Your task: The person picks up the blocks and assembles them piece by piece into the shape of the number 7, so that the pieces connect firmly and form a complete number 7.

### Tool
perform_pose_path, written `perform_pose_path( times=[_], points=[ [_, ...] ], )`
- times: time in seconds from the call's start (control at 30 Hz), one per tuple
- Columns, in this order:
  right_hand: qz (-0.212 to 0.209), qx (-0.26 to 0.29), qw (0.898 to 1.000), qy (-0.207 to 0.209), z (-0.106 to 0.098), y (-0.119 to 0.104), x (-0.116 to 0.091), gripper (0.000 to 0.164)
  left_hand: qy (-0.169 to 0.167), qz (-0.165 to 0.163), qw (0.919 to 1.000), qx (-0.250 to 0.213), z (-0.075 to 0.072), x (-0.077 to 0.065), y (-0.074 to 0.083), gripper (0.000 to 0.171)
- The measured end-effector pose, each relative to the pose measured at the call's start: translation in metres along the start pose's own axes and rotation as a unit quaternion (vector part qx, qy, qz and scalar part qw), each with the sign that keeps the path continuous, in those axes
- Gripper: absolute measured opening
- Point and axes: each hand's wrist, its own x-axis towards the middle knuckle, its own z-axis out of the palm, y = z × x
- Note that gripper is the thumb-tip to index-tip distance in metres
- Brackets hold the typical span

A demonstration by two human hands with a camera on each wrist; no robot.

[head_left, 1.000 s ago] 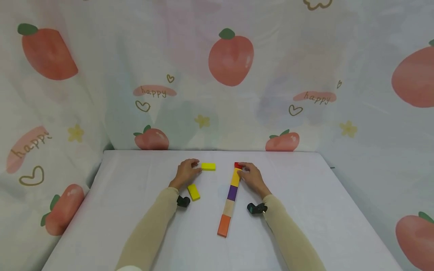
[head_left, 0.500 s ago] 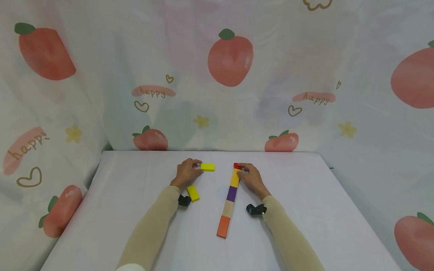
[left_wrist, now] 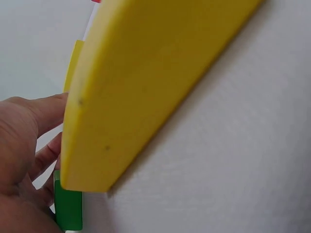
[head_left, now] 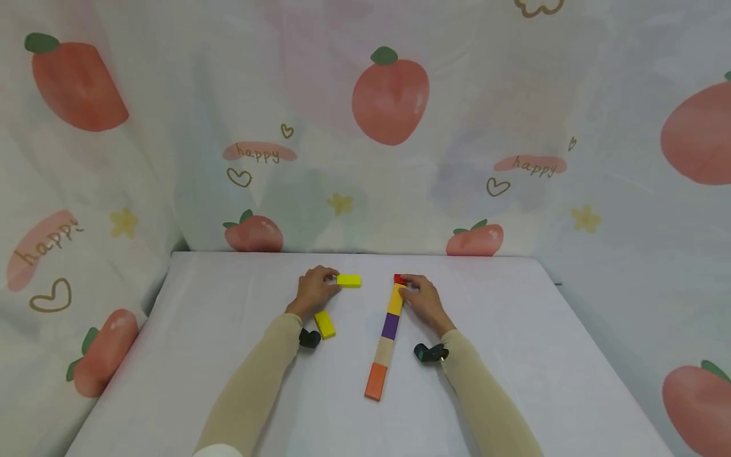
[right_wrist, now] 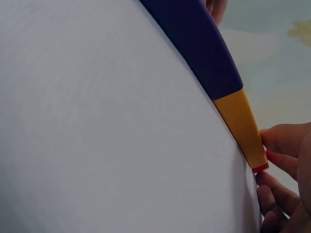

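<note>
In the head view, my left hand (head_left: 315,291) pinches the left end of a bright yellow block (head_left: 349,281) lying crosswise. A second yellow block (head_left: 325,324) lies by the left wrist and looms large in the left wrist view. A green block (left_wrist: 68,208) shows beside the left fingers there, hidden in the head view. My right hand (head_left: 425,301) holds the far end of a row of blocks, fingertips on the red block (head_left: 399,278) and thumb at the amber block (head_left: 396,301). Nearer in the row come purple (head_left: 391,326), beige (head_left: 384,351) and orange (head_left: 375,381) blocks.
A white cloth covers the table (head_left: 485,393). Behind it and at both sides hangs a curtain (head_left: 320,95) printed with peaches. A small dark camera sits on each wrist. The block row slants between the two forearms.
My left thumb and forefinger have come in onto the left end of the far yellow block. The right hand and the row stay in place.
</note>
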Motion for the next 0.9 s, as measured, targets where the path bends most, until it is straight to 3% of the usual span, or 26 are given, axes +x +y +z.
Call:
perform_pose_path(
  times=[0.2, 0.53, 0.9],
  points=[
    [-0.012, 0.007, 1.0, 0.007, 0.0003, -0.0036, -0.0005, 0.044, 0.008, -0.001, 0.9999, -0.015, -0.0031, 0.0002, -0.0016, 0.037],
    [0.006, 0.014, 1.0, 0.002, 0.004, 0.002, -0.0021, 0.044, -0.005, -0.004, 0.9959, -0.091, -0.0035, -0.0046, 0.0006, 0.038],
    [-0.009, 0.006, 1.0, 0.003, 0.0003, 0.0003, -0.0038, 0.044, -0.002, -0.014, 0.995, -0.099, -0.0013, -0.0001, 0.0066, 0.037]
  ],
)
